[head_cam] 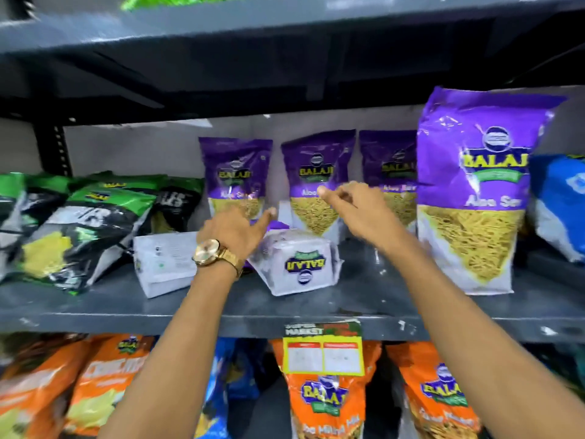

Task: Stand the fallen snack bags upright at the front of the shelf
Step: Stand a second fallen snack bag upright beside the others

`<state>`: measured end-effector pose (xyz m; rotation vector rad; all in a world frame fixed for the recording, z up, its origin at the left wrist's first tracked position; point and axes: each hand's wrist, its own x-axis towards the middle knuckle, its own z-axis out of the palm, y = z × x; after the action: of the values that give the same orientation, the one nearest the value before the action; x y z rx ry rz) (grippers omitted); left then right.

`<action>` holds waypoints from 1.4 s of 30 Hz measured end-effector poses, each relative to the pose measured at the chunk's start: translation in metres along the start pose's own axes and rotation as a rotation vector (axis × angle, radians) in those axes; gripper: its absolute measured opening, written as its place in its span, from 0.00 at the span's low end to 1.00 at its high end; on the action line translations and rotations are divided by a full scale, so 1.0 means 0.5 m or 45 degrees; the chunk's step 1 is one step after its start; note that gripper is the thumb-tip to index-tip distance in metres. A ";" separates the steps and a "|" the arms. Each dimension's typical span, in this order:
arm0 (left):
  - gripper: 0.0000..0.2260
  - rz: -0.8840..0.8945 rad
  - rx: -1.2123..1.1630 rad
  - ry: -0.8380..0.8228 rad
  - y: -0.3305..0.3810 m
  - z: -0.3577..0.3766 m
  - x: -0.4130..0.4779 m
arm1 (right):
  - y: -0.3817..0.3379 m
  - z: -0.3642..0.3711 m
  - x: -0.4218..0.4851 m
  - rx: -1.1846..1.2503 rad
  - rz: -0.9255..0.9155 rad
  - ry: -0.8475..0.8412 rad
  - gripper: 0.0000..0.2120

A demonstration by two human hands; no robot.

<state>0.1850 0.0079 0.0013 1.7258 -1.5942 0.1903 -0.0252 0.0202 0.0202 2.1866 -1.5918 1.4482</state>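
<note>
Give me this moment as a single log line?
left hand: open, reaching | right hand: open, reaching | fallen purple-and-white plastic snack bag: lying down, untouched | big upright purple snack bag: standing in front

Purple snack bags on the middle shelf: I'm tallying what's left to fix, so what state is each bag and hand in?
Front right purple bag: upright.
Three rear purple bags: upright.
Middle bag: fallen, bottom toward camera.
White-backed bag: fallen.
Left hand: empty.
Right hand: empty.

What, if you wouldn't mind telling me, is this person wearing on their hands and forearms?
The left hand has a gold-coloured wristwatch with a round pale dial and a metal link band on its wrist. The right hand wears nothing visible: no watch, ring or glove. Both forearms are bare, with no sleeves in view.
</note>
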 end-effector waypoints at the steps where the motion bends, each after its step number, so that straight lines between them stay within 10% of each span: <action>1: 0.34 -0.061 -0.056 -0.165 -0.012 0.004 -0.005 | 0.015 0.013 0.024 -0.040 0.155 -0.170 0.25; 7: 0.53 -0.245 -0.712 -0.830 -0.044 0.049 -0.020 | 0.065 0.131 0.076 0.246 0.623 -1.059 0.27; 19: 0.25 0.363 -0.495 -0.568 0.000 0.145 0.076 | 0.140 0.147 0.061 0.512 0.201 -0.240 0.27; 31: 0.26 0.116 -0.828 -0.618 0.043 0.274 0.156 | 0.210 0.185 0.064 0.757 0.556 0.057 0.27; 37: 0.27 0.127 -0.655 -0.285 0.029 0.274 0.153 | 0.198 0.167 0.073 0.850 0.890 0.278 0.34; 40: 0.11 0.061 -0.887 -0.346 0.039 0.268 0.138 | 0.205 0.168 0.062 0.891 0.713 0.380 0.16; 42: 0.22 -0.053 -1.093 -0.389 0.046 0.267 0.126 | 0.204 0.175 0.059 0.946 0.541 0.281 0.08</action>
<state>0.1270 -0.1217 -0.0452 1.1262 -1.5140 -0.7146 -0.0481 -0.0948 -0.0520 1.9063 -1.6838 2.6556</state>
